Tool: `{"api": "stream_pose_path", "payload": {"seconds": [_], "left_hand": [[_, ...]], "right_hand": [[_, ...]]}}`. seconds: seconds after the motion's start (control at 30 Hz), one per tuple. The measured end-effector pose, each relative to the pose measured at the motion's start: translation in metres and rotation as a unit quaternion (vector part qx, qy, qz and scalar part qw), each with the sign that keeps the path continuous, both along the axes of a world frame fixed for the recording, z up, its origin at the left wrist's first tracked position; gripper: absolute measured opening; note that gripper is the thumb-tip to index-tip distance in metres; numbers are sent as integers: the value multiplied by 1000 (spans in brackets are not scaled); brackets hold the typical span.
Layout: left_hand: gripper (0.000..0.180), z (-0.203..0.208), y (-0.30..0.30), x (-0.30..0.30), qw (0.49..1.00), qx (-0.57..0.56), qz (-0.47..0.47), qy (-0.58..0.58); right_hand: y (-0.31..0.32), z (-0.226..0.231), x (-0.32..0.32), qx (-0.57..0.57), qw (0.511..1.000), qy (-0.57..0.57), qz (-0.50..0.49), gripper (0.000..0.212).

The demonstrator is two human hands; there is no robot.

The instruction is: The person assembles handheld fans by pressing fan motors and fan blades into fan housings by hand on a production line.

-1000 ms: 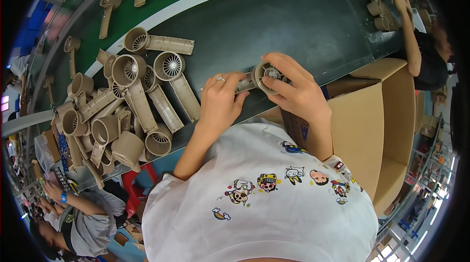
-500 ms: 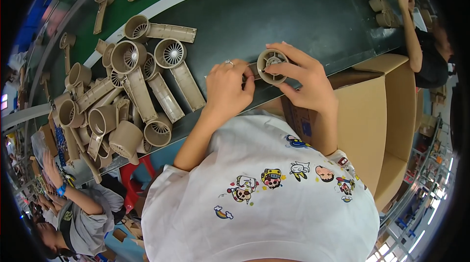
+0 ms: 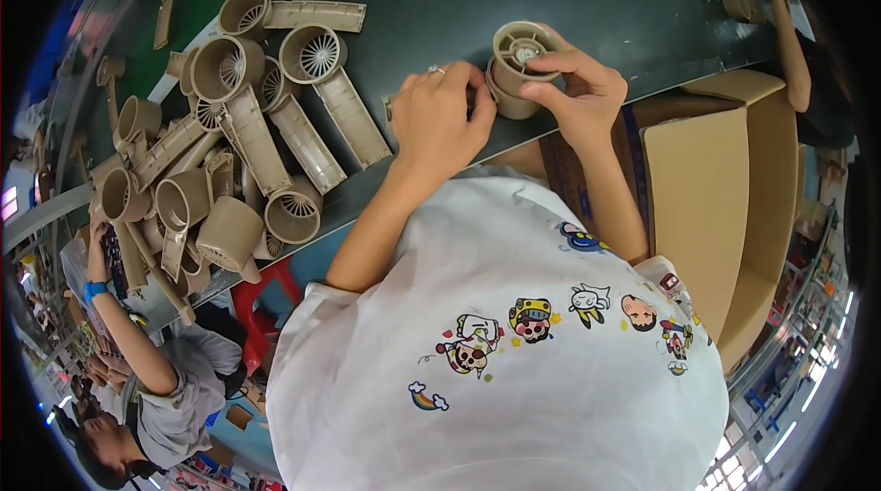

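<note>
Over the dark work surface, my right hand (image 3: 585, 92) pinches a beige round plastic piece (image 3: 525, 30) with spokes and a hub inside its rim. Directly beneath it is the cylindrical end of a beige plastic housing (image 3: 510, 104), partly covered by the round piece and my fingers. My left hand (image 3: 442, 119), wearing a ring, is closed around what appears to be this housing's handle; a beige end pokes out past the hand's left side. Left of my hands lies a pile of similar beige housings (image 3: 225, 69) with round grilles and long handles.
An open cardboard box (image 3: 697, 216) stands right of me, against the table edge. A co-worker's arm (image 3: 133, 330) reaches toward the pile from the lower left. Another person's arm (image 3: 797, 64) shows at far right. More housings lie on a green strip (image 3: 206, 9).
The round spoked piece now stands out above the cylinder, tilted, with more of the housing showing below. The left co-worker's hand has moved up against the pile. The whole view has shifted slightly.
</note>
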State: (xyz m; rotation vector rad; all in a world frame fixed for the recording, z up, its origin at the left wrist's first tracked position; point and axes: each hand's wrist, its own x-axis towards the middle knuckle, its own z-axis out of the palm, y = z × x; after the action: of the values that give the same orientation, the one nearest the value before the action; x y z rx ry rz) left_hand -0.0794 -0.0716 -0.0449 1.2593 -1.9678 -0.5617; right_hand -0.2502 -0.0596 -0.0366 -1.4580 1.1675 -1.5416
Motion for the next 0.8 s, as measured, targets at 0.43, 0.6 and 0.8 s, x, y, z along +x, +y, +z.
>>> {"api": "stream_pose_path", "payload": {"seconds": [0.43,0.6,0.8], "left_hand": [[9,-10,9,-3,998,-64,-9,-16],[9,-13,13,0,998,-60,4,2],[10,-6,13,21,999,-41,11,-10]], "right_hand": [[7,12,-37,-3,982,95,163,29],[15,10,-41,14,970,160,184,31],[14,-10,-39,-46,979,144,135,19]]}}
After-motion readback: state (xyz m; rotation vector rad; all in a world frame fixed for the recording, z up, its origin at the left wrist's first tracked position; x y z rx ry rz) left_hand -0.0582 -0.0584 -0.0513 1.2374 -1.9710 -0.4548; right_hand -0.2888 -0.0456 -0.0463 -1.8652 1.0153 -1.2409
